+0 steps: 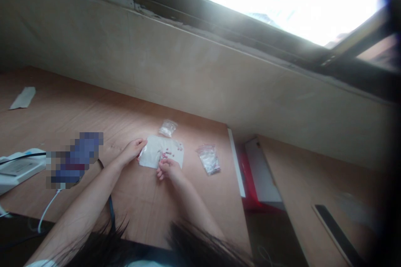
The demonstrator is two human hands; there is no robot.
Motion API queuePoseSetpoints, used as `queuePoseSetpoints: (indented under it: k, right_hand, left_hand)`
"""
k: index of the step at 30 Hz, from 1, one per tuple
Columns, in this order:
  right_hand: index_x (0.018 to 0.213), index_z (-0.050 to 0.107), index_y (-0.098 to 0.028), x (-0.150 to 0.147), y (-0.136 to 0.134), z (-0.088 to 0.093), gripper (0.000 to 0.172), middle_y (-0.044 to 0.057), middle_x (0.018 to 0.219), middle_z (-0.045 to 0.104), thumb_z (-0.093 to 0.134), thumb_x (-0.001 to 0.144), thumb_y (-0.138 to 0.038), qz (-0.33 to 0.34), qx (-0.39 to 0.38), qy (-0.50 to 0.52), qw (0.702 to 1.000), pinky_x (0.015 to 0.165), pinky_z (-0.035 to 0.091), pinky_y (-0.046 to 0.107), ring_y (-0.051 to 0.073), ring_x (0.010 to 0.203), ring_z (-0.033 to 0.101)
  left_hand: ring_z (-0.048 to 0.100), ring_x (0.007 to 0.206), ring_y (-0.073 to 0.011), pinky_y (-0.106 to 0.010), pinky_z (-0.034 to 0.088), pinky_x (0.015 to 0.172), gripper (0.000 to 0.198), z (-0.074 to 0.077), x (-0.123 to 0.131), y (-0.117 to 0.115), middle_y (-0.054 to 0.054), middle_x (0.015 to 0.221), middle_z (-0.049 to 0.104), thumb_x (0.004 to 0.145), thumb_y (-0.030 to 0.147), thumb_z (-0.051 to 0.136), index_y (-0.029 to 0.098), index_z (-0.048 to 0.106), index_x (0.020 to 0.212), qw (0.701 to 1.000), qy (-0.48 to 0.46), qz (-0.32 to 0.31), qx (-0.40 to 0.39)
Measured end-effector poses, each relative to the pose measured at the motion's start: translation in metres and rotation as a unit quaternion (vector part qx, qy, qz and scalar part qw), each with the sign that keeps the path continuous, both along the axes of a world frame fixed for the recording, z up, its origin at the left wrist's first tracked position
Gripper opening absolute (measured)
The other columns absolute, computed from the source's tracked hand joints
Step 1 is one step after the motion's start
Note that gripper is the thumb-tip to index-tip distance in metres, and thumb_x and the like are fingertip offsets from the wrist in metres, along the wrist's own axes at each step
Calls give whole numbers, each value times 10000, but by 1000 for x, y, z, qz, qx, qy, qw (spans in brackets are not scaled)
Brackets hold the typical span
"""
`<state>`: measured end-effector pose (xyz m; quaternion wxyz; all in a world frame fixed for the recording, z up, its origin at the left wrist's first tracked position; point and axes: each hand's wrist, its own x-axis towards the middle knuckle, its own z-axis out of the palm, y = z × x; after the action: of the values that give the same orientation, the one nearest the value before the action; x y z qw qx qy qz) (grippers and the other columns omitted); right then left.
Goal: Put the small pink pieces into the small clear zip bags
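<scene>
The left hand (134,152) clamps the edge of a white sheet (149,154), the right hand (169,169) curls just below pink beads (167,150) (whether it grips anything, I can't tell), with a plastic bag (168,128) behind the sheet.

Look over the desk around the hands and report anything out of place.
Small pink pieces lie loose on the white paper sheet beside the right hand, outside the clear plastic bags, so they look spilled; what they are is too small to tell.

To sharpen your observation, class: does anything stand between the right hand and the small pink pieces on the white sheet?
Nothing visible does: the right hand is right at the small pink pieces, which lie on the white sheet.
</scene>
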<state>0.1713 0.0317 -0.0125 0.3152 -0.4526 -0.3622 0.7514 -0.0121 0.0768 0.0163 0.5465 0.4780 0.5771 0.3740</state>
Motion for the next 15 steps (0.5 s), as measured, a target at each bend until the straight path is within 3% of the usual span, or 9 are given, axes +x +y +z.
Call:
queuePoseSetpoints:
  k: [5,9,12,15]
  right_hand:
    - [732,485,-136,0,0,2,274,9,563,574,601,621,-357,-6,2,4,1000,415,414,203,93,439,529]
    - [724,488,-138,0,0,4,255,6,564,575,607,613,-334,-5,1,4,1000,411,411,208,95,431,527]
    - [713,488,-136,0,0,4,248,8,561,576,608,612,-328,-6,4,4,1000,408,406,208,93,424,523]
    - [717,486,-134,0,0,3,253,7,556,573,603,623,-338,-6,3,11,1000,412,409,208,95,430,527]
  left_hand:
    - [344,293,-60,-175,242,288,376,9,-2,-4,60,398,407,669,502,486,136,511,586,999,26,-14,-18]
    - [426,396,-68,-167,343,351,333,15,0,-6,47,504,463,632,469,550,138,510,638,1000,-3,-16,5]
    - [444,428,-67,-166,377,380,307,14,1,-6,51,534,466,622,443,569,148,489,647,1000,-16,-18,11]
    - [384,342,-51,-157,320,322,310,7,-1,-3,67,459,414,662,453,515,154,460,603,1000,-1,-23,-3]
